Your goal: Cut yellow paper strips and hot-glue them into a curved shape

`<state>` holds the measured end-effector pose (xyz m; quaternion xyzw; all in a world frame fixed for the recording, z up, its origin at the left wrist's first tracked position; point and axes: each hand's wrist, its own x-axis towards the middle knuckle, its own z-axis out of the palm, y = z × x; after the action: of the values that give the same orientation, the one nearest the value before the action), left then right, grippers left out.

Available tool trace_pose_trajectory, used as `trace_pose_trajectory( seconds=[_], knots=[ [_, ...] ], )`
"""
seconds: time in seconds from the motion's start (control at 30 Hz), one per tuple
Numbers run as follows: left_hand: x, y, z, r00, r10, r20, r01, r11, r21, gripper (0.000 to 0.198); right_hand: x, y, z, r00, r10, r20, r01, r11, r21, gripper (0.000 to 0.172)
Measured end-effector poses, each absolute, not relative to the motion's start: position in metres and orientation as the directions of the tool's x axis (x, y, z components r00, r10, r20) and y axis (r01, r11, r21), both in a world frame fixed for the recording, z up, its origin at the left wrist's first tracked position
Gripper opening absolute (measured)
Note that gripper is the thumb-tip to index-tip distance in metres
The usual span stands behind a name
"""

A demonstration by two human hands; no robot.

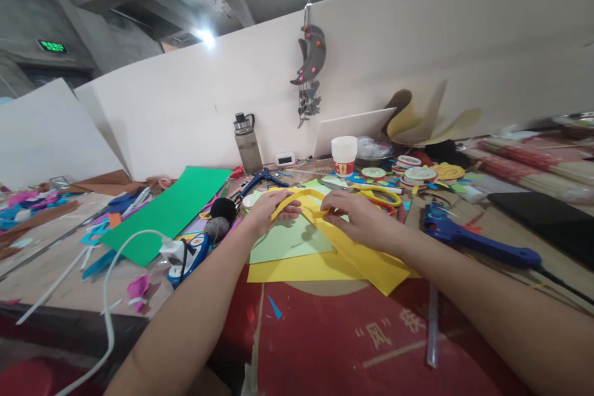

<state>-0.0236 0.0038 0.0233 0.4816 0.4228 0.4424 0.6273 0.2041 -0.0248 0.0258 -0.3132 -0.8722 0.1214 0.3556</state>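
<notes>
My left hand (270, 210) and my right hand (359, 215) both pinch a bent strip of yellow foam sheet (366, 257) above the table. The strip arches between the two hands and its wide end trails down to the right. Under it lie a pale green sheet (290, 241) and a flat yellow sheet (297, 269). Both hands have their fingers closed on the yellow strip.
A large green sheet (171, 210) lies to the left, with a white cable (109, 297) and a plug strip (185, 253). A blue glue gun (468, 238) rests on the right. Yellow scissors (380, 195), a paper cup (344, 156), a water bottle (247, 145) and paper scraps crowd the back.
</notes>
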Motion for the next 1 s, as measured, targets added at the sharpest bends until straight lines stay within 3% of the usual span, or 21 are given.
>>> trace_pose_trajectory(
  seconds=[0.13,0.23,0.53,0.8,1.0],
  knots=[
    [-0.024,0.005,0.024,0.177,0.984,-0.016,-0.247,0.06,0.967,0.011,0.205,-0.025,0.027,-0.439,0.719,0.539,0.468,0.695,-0.546,0.014],
    [-0.019,0.004,0.023,0.096,0.993,0.073,-0.215,-0.051,0.975,0.013,0.204,-0.027,0.027,-0.423,0.722,0.547,0.44,0.692,-0.573,0.014],
    [-0.018,0.008,0.023,-0.051,0.975,0.216,-0.355,-0.22,0.909,0.024,0.197,-0.042,0.023,-0.664,0.393,0.636,0.232,0.917,-0.325,0.013],
    [-0.02,0.012,0.021,-0.049,0.962,0.269,-0.432,-0.263,0.863,0.019,0.195,-0.051,0.023,-0.784,0.369,0.499,0.243,0.922,-0.3,0.017],
    [-0.019,0.012,0.021,-0.06,0.965,0.256,-0.431,-0.257,0.865,0.018,0.196,-0.051,0.025,-0.778,0.384,0.497,0.236,0.912,-0.335,0.017]
  ],
)
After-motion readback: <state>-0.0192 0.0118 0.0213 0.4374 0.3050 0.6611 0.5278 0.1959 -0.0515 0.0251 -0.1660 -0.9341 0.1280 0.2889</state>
